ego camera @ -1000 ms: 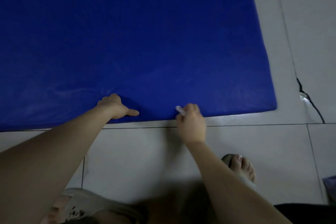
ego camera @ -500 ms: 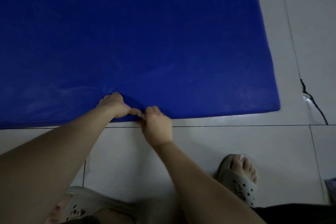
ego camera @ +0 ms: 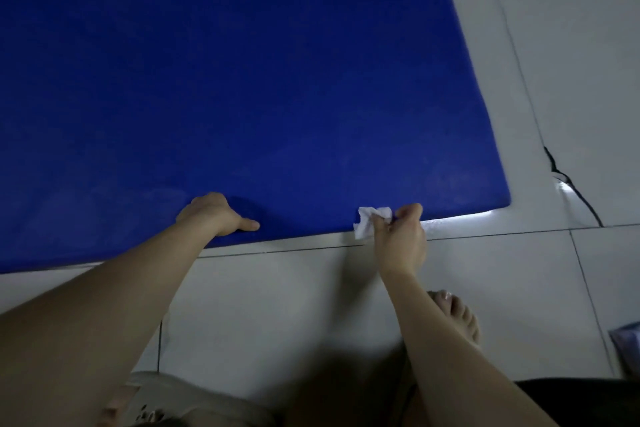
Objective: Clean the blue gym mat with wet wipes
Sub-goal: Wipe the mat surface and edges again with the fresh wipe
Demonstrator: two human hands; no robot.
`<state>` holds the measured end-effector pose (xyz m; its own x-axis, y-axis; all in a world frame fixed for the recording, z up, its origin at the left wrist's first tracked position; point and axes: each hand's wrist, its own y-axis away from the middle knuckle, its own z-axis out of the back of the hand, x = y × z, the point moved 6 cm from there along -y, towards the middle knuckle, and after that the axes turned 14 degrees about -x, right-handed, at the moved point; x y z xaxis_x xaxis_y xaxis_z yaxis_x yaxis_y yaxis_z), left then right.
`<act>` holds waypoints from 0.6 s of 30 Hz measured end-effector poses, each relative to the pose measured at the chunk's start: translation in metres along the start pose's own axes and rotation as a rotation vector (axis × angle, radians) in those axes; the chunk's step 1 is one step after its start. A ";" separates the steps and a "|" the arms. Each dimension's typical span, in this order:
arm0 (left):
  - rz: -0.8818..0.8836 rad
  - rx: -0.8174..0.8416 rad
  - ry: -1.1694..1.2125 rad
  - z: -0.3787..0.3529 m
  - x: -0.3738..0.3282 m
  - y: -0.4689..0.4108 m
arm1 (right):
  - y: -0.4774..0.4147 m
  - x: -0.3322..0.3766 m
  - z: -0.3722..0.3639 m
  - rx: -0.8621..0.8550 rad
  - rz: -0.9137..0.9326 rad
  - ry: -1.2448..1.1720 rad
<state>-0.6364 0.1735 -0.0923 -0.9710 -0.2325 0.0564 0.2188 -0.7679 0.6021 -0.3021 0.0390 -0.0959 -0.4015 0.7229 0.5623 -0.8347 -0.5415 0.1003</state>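
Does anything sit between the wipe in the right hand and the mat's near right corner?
Nothing visible. The right hand grips the wet wipe at the near edge of the blue mat, and the edge from there to the right corner is bare. The left hand rests on the mat on the wipe's other side.

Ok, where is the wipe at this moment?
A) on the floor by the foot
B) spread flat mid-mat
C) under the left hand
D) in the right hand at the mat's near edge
D: the right hand pinches the crumpled wipe at the near edge of the mat.
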 end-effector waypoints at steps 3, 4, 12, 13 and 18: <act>-0.207 -0.163 -0.140 0.013 -0.040 0.015 | -0.010 -0.002 0.003 -0.028 0.005 0.028; -0.296 -0.154 -0.135 0.009 -0.057 0.021 | -0.010 0.000 0.001 -0.031 0.034 0.035; -0.356 0.005 -0.184 -0.023 -0.098 0.027 | 0.008 0.002 -0.014 0.057 0.107 -0.024; -0.355 0.003 -0.195 -0.022 -0.099 0.025 | 0.008 0.005 -0.017 0.076 0.120 -0.025; -0.345 -0.009 -0.244 -0.024 -0.104 0.023 | 0.048 0.040 -0.044 0.258 0.215 -0.055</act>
<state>-0.5282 0.1658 -0.1033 -0.9816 0.1866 0.0399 -0.1237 -0.7814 0.6116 -0.3752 0.0605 -0.1050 -0.5316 0.5599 0.6355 -0.6073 -0.7750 0.1748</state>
